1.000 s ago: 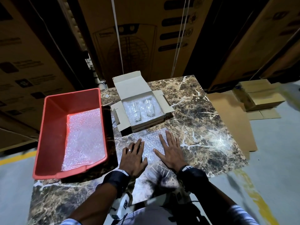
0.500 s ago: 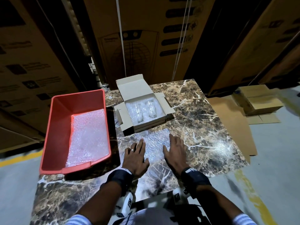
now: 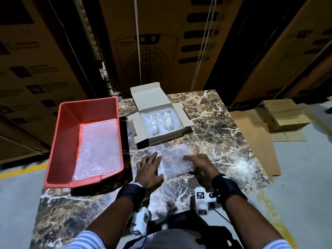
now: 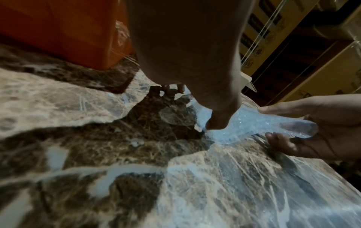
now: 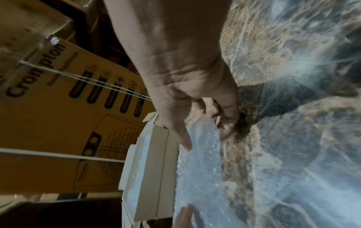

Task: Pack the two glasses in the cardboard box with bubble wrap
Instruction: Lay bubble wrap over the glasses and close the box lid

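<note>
Now the right hand [image 3: 198, 165] has curled: a second ago it lay flat on the bubble wrap sheet [image 3: 175, 159], and in the left wrist view its thumb and fingers pinch the sheet's near right corner, lifted off the worktop [image 3: 224, 133]. The left hand [image 3: 150, 168] is still spread flat, fingers straight, pressing the sheet's left edge down. I'd judge the sheet is about to be picked up to cover the glasses.

The two glasses [image 3: 161, 121] already lie side by side on wrap inside the open cardboard box [image 3: 142, 139], lid and side flaps folded out. The box's front wall sits just beyond the sheet's far edge, so a lift forward is short. Left, the red bin [image 3: 62, 141] with more wrap stands close beside the box and left hand. Right of the sheet the worktop runs bare to its edge.
</note>
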